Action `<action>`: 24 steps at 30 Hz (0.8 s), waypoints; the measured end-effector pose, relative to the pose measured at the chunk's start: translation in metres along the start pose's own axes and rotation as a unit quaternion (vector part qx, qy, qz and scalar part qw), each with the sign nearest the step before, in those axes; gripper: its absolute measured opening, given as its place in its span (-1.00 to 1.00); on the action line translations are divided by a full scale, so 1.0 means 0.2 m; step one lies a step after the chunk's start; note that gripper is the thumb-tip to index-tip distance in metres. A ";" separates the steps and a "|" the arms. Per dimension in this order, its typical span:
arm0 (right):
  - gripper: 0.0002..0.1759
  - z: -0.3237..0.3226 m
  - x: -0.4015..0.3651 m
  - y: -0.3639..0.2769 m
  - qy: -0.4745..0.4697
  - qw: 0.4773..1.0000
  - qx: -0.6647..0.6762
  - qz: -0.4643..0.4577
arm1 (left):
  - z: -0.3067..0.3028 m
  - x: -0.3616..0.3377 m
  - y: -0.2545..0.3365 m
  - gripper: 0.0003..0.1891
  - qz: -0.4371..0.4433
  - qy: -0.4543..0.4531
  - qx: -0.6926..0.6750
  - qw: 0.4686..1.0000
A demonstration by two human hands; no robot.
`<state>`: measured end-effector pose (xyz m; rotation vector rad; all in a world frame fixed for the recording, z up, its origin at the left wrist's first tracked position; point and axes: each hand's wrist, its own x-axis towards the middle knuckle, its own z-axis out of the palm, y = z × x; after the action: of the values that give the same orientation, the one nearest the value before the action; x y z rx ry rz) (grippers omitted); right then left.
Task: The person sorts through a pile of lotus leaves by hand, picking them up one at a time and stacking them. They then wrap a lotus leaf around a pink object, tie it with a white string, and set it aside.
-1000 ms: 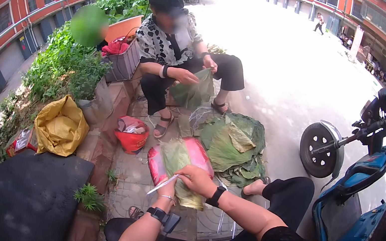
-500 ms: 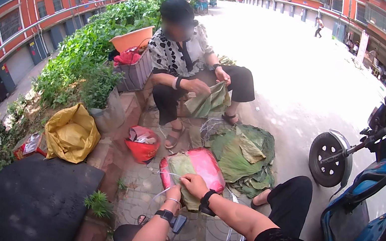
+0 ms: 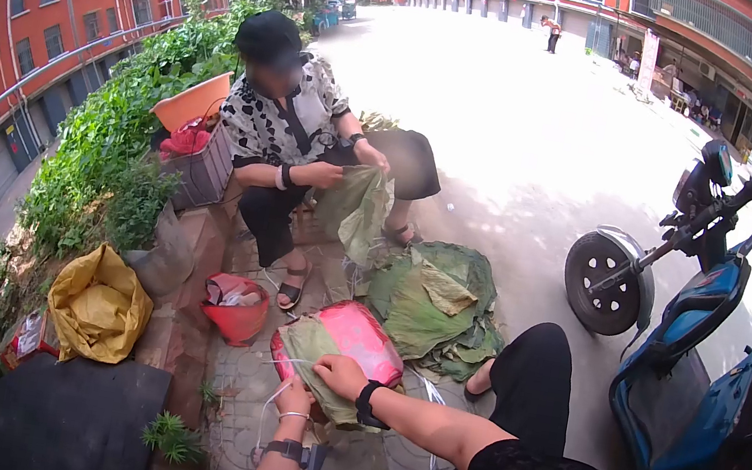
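A pink-and-red wrapped bundle [image 3: 364, 340] sits on the paving in front of me, with a dull green leaf [image 3: 308, 342] folded over its near left side. Thin white strip [image 3: 267, 415] crosses the leaf and trails down past my left wrist. My left hand [image 3: 296, 398] is closed on the strip at the bundle's near edge. Just above and to the right, my right hand [image 3: 340, 376] presses on the leaf with its fingers pinched at the strip. To the right of the bundle lies a pile of large green leaves [image 3: 433, 308].
A seated person [image 3: 290, 128] opposite holds a leaf [image 3: 355, 210] in both hands. Left of the bundle are a red bag [image 3: 233, 316], a yellow sack [image 3: 97, 304] and a dark board [image 3: 67, 417]. A blue scooter [image 3: 687, 353] stands at right; white strips [image 3: 432, 392] lie by my foot.
The view has swung to the right, so the scene sits further left. My left hand has drawn slightly down with the strip. The other person's leaf hangs more upright.
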<state>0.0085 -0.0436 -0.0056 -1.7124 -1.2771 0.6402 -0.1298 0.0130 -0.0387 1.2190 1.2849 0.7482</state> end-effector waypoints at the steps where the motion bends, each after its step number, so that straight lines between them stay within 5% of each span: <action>1: -0.73 0.00 0.00 -0.01 0.000 1.000 -0.008 -0.001 | 0.00 0.00 0.00 -0.71 -0.005 -0.002 -0.038 0.999; 7: -0.79 0.01 -0.02 -0.06 0.016 0.987 -0.076 -0.138 | -0.01 0.03 -0.01 -0.73 -0.044 -0.040 -0.034 0.998; 17: -0.84 0.00 -0.02 -0.06 -0.011 0.957 -0.206 -0.204 | -0.02 -0.06 0.14 -0.76 -0.157 -0.083 -0.167 0.970; 23: -0.77 0.01 -0.03 -0.05 0.010 0.972 -0.177 -0.156 | -0.02 -0.06 0.12 -0.75 0.057 -0.004 0.050 0.997; 24: -0.76 0.04 0.00 -0.01 0.005 0.977 -0.159 -0.142 | -0.03 -0.07 0.12 -0.76 0.163 0.025 0.131 0.978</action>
<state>0.0007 -0.0399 -0.0084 -1.7315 -1.6485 0.2691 -0.1326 0.0070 -0.0107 1.6612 1.2673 0.8665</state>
